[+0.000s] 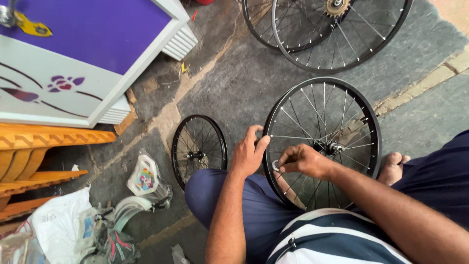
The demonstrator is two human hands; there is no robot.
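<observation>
Wheel (323, 142), black-rimmed with silver spokes, is stood upright on the stone floor (234, 83), its lower arc wedged against the raised knee (215, 190) and the lap, evidently so that rim and spokes are kept steady and within easy reach; its hub (333, 146) lies right of the working area. The rim is gripped at its left edge by the left hand (248, 154), fingers curled over the outer side and thumb set against the inner side, a hold that appears to brace the wheel against turning. The right hand (302, 161) is held just inside the rim, fingers pinched together on a small pale metal piece (275, 166) at the rim end of a spoke; what the piece is cannot be told. A bare foot (393, 167) is seen behind the rim's right edge.

A smaller black wheel (199, 150) is propped on the floor just left of the knee, close but apart from the hands; two larger wheels (332, 29), one with a sprocket (337, 7), are overlapped near the top edge of the floor, well apart. A white and purple cabinet (83, 63) and orange wooden slats (39, 156) occupy the left side; plastic bags and packets (97, 220) are heaped at the lower left corner.
</observation>
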